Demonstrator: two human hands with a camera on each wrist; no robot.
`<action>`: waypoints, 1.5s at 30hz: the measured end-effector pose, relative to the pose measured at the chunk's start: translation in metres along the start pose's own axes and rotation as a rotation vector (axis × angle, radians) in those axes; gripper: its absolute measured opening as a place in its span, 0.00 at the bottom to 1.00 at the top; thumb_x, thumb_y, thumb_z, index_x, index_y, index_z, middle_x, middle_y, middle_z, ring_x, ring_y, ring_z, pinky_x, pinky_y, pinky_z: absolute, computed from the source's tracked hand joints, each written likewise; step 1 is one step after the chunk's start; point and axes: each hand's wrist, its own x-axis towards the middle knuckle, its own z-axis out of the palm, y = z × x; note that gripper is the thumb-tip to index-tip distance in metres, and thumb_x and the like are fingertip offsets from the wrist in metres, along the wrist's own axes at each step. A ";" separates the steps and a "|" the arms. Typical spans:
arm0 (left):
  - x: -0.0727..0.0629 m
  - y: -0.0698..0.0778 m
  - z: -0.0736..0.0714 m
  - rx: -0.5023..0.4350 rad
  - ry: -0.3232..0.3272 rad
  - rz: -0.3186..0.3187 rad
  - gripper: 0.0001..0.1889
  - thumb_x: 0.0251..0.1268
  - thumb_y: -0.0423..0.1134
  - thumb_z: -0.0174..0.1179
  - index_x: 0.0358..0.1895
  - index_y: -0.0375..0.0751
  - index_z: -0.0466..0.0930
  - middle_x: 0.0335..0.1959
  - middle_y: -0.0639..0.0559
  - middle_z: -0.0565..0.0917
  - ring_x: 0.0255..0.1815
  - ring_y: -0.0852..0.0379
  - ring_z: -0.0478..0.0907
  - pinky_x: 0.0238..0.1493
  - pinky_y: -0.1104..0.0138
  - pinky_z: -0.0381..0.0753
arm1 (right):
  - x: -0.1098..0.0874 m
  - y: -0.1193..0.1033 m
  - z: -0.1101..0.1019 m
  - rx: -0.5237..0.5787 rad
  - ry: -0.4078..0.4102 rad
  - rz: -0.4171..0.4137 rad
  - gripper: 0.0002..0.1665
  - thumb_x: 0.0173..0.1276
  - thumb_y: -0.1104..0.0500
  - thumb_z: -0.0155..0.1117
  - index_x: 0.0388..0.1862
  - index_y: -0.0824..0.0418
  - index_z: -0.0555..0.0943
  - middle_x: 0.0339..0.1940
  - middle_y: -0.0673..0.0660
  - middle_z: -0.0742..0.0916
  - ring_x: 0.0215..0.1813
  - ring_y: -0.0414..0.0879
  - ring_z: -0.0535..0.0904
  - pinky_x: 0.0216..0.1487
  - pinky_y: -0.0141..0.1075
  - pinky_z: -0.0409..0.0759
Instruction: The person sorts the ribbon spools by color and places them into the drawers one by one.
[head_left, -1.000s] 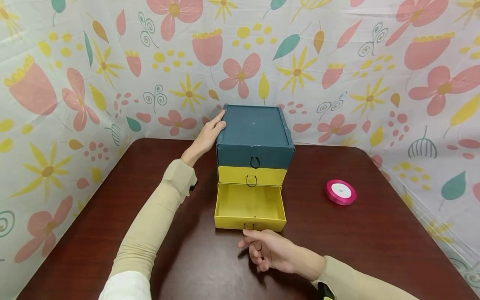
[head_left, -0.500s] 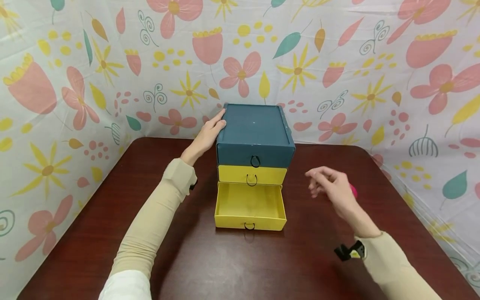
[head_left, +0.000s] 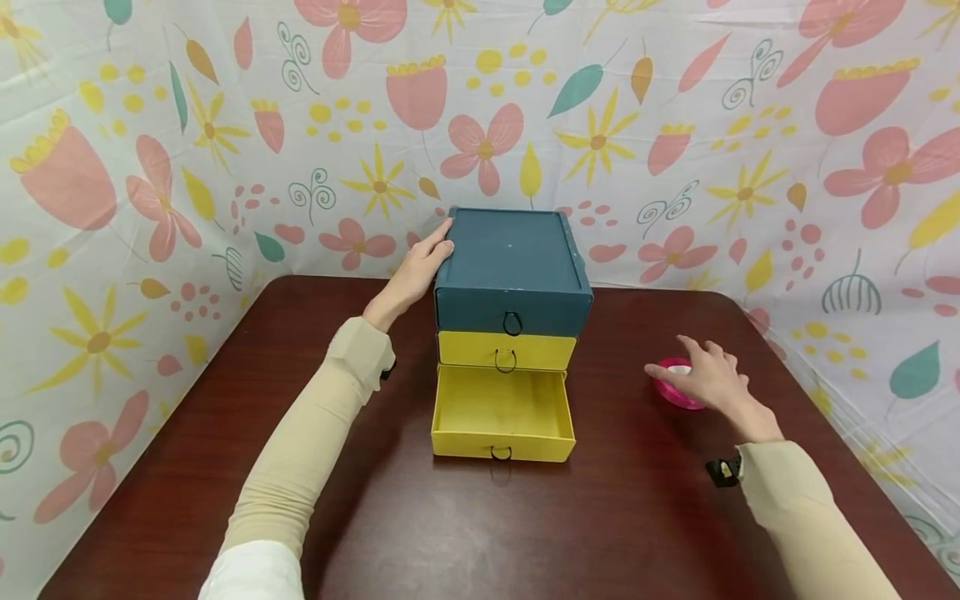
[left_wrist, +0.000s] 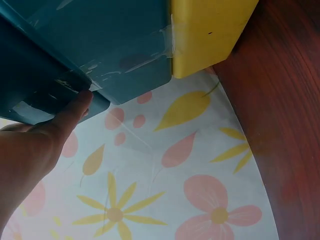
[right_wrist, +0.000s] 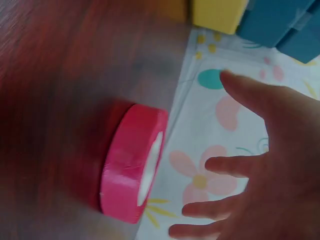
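A small drawer cabinet (head_left: 513, 250), blue on top and yellow below, stands at the back middle of the table. Its lowest yellow drawer (head_left: 502, 446) is pulled out, and nothing shows inside. My left hand (head_left: 412, 271) rests on the cabinet's upper left edge, fingers extended along it; the left wrist view shows a finger against the blue side (left_wrist: 125, 50). Over at the right, my right hand (head_left: 712, 379) hovers above a roll of pink ribbon (right_wrist: 132, 165) with fingers spread. In the right wrist view a gap separates the fingers from the roll.
The dark red-brown table (head_left: 450, 525) carries the cabinet and the roll. Behind and beside it hangs a white cloth (head_left: 480, 100) printed with flowers. The drawer juts out towards me, with a black ring pull (head_left: 501, 452) on its front.
My right hand has left the front of the pulled-out drawer and moved right to above the ribbon roll, its fingers spreading. My left hand stays on the cabinet.
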 end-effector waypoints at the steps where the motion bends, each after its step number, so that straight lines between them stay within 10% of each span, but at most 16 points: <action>1: -0.001 0.002 0.000 -0.002 -0.001 -0.004 0.29 0.79 0.46 0.36 0.79 0.51 0.41 0.80 0.51 0.44 0.80 0.49 0.46 0.78 0.53 0.51 | 0.001 0.001 0.001 -0.007 -0.039 0.019 0.61 0.58 0.26 0.57 0.76 0.65 0.51 0.68 0.83 0.57 0.63 0.84 0.54 0.50 0.78 0.59; 9: 0.014 -0.022 0.001 -0.001 0.037 0.007 0.29 0.78 0.53 0.36 0.78 0.62 0.44 0.80 0.58 0.47 0.80 0.54 0.48 0.78 0.54 0.52 | 0.004 0.009 0.009 -0.051 -0.099 0.010 0.54 0.57 0.36 0.65 0.71 0.68 0.58 0.57 0.80 0.68 0.53 0.75 0.63 0.43 0.67 0.71; 24: 0.014 -0.023 0.002 0.002 0.040 0.015 0.29 0.78 0.53 0.36 0.78 0.61 0.44 0.79 0.57 0.49 0.79 0.54 0.51 0.77 0.54 0.53 | 0.007 0.018 0.017 -0.034 -0.006 -0.072 0.46 0.54 0.42 0.70 0.63 0.70 0.67 0.49 0.78 0.75 0.47 0.73 0.67 0.33 0.55 0.73; 45: 0.013 -0.024 0.003 0.023 0.044 0.049 0.30 0.78 0.53 0.36 0.79 0.55 0.43 0.80 0.58 0.47 0.80 0.53 0.48 0.78 0.53 0.51 | -0.023 -0.041 0.006 0.054 0.062 -0.220 0.45 0.50 0.45 0.74 0.62 0.67 0.70 0.54 0.72 0.77 0.53 0.65 0.68 0.46 0.59 0.79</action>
